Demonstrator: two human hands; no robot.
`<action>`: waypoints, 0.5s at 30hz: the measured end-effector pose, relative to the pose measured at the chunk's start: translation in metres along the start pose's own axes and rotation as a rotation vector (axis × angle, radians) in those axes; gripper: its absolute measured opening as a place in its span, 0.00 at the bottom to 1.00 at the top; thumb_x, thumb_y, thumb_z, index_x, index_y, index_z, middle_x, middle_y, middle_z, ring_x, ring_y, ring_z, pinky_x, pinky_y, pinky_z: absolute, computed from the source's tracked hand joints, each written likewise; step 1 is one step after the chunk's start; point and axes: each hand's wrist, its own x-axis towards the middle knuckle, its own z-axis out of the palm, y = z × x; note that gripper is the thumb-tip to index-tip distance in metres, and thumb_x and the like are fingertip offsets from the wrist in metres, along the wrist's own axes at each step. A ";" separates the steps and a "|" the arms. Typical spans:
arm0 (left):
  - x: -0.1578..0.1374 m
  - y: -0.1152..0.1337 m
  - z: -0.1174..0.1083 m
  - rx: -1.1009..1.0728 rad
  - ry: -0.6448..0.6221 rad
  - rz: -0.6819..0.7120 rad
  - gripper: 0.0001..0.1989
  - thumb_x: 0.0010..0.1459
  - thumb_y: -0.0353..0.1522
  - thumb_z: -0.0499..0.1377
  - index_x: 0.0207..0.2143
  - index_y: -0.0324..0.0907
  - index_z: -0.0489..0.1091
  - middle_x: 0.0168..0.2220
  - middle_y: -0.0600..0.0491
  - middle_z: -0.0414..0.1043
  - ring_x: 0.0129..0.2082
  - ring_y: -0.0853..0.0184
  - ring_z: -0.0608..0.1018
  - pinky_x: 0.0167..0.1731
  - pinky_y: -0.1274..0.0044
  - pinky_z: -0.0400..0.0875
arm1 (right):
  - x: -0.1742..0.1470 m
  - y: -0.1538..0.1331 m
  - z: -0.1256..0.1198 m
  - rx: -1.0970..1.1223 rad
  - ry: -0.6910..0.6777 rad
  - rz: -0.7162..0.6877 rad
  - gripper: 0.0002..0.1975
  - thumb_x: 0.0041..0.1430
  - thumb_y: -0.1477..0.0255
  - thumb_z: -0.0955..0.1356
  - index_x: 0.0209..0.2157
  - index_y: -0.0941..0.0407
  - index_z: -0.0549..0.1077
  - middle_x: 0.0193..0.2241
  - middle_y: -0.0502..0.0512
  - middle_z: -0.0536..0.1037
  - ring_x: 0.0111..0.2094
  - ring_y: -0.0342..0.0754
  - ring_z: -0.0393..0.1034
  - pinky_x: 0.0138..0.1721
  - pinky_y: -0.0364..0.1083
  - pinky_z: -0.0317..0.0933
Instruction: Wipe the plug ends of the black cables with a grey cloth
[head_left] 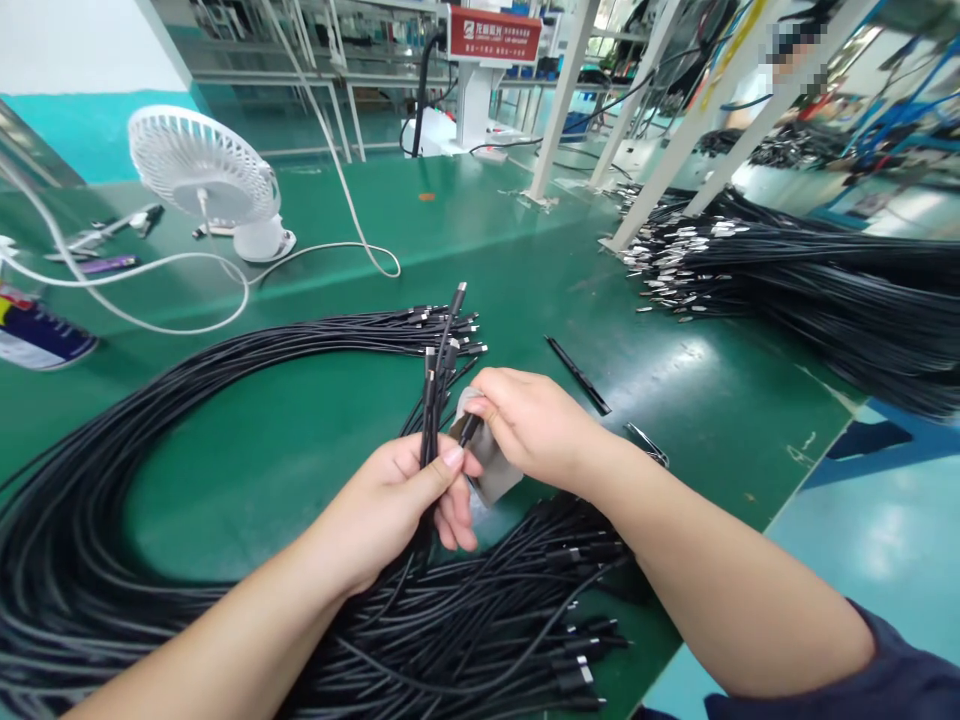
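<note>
Several black cables (430,410) stand upright in my left hand (405,490), whose thumb and fingers are closed round them near their connector ends. My right hand (529,420) is closed on a grey cloth (495,470), pinching it about the connector of one black cable (469,428). Both hands nearly touch above the table. Beneath them a large bundle of black cables (480,610) lies with its connectors toward the right. The same kind of cable curves round on the left, its other ends (442,325) resting just beyond my hands.
On the green table (300,430) a white fan (202,175) stands at back left, near a white cord (330,245) and a can (41,330). A black pen-like tool (577,375) and metal tweezers (649,445) lie right. More cables (810,270) are heaped beyond white posts (667,130).
</note>
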 end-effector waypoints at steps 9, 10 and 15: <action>-0.004 -0.001 -0.002 -0.069 -0.065 0.010 0.15 0.57 0.42 0.64 0.31 0.37 0.71 0.18 0.55 0.72 0.17 0.71 0.75 0.20 0.82 0.68 | 0.003 0.003 -0.015 0.200 0.349 0.119 0.11 0.66 0.70 0.61 0.28 0.55 0.65 0.22 0.49 0.69 0.24 0.43 0.62 0.29 0.43 0.57; -0.004 -0.001 -0.003 -0.081 -0.083 0.010 0.15 0.57 0.41 0.64 0.31 0.37 0.72 0.18 0.55 0.72 0.17 0.71 0.74 0.20 0.82 0.68 | 0.002 0.003 -0.017 0.311 0.349 0.160 0.12 0.66 0.67 0.62 0.28 0.55 0.65 0.21 0.49 0.69 0.22 0.42 0.63 0.28 0.43 0.58; -0.007 -0.001 -0.007 -0.157 -0.148 0.004 0.13 0.58 0.40 0.64 0.31 0.38 0.73 0.17 0.56 0.70 0.16 0.73 0.72 0.19 0.82 0.66 | 0.000 -0.005 -0.022 0.750 0.283 0.265 0.16 0.62 0.57 0.67 0.28 0.55 0.68 0.18 0.46 0.69 0.18 0.40 0.62 0.21 0.41 0.58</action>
